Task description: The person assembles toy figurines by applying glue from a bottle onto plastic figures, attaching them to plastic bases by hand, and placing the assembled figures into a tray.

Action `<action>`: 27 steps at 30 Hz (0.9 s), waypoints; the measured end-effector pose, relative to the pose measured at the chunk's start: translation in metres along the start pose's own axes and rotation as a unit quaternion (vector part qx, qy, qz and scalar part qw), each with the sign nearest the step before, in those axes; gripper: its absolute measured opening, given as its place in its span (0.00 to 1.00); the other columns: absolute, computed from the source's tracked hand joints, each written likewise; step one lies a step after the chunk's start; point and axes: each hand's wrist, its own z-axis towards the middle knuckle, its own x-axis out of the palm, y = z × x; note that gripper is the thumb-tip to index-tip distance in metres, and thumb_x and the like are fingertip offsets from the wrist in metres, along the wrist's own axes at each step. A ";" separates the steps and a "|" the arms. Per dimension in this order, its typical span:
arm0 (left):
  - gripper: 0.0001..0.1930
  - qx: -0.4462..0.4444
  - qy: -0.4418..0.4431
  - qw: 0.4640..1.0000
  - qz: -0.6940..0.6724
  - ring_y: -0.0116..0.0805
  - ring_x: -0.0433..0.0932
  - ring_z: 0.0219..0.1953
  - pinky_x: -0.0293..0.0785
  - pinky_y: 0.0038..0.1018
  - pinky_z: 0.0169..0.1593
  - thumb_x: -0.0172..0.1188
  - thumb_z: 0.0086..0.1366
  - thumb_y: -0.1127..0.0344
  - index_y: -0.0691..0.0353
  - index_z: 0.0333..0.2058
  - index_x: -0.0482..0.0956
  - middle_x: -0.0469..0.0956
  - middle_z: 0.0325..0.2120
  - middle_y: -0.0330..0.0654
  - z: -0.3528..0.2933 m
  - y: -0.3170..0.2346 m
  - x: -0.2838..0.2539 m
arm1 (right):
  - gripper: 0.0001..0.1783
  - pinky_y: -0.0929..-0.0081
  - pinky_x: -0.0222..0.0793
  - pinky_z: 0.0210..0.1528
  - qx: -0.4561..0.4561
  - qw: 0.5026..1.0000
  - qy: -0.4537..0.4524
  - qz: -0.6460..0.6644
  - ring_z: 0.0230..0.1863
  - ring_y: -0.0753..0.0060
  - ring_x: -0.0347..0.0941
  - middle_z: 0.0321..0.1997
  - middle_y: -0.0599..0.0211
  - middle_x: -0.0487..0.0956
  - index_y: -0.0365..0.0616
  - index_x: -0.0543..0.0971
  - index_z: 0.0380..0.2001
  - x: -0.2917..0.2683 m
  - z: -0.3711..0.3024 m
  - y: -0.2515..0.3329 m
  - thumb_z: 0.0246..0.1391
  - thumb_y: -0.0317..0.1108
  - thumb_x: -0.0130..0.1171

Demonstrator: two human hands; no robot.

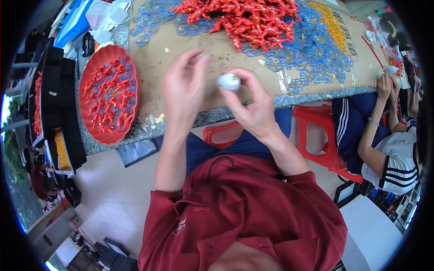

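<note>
My right hand [254,101] grips a small, round white piece [229,81] with a yellowish spot between thumb and fingers, just above the near part of the table. Motion smears the piece, so its exact kind is unclear. To its left, my left hand [184,79] is raised over the cardboard, blurred, its thumb and bent fingers apart with nothing visible between them. Beyond both hands lies a heap of glossy red figurines [253,22] on spread-out clear bluish pieces [289,63]. A scalloped red tray [85,97] of red figurines and bluish pieces stands left of my left hand.
Cardboard [151,67] covers the speckled stone tabletop [217,115]. Amber pieces [332,27] lie at the far right. Black bins [61,90] stand at the left, near a blue box [72,25]. A red stool [312,135] and a co-worker [393,156] are at the right.
</note>
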 end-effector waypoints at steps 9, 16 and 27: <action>0.15 -0.061 0.083 0.990 0.094 0.32 0.75 0.26 0.70 0.28 0.29 0.65 0.49 0.61 0.68 0.30 0.76 0.75 0.22 0.43 0.042 0.002 0.063 | 0.17 0.81 0.61 0.25 0.054 0.996 -0.072 -0.006 0.25 0.76 0.68 0.31 0.65 0.75 0.40 0.73 0.39 -0.044 -0.019 -0.008 0.44 0.30 0.61; 0.19 -0.212 0.123 0.919 -0.310 0.26 0.75 0.32 0.72 0.20 0.35 0.58 0.57 0.69 0.68 0.47 0.67 0.75 0.31 0.40 0.009 0.017 0.013 | 0.18 0.81 0.68 0.38 0.076 0.997 0.006 -0.008 0.36 0.78 0.73 0.35 0.62 0.78 0.36 0.68 0.45 -0.039 -0.013 -0.006 0.51 0.28 0.55; 0.12 -0.349 0.139 0.570 -0.731 0.30 0.70 0.35 0.68 0.26 0.43 0.50 0.63 0.67 0.62 0.45 0.70 0.72 0.35 0.41 -0.086 0.024 -0.024 | 0.19 0.79 0.61 0.24 -0.021 0.997 0.059 -0.039 0.22 0.72 0.67 0.25 0.65 0.77 0.36 0.77 0.32 -0.046 -0.018 0.029 0.31 0.28 0.69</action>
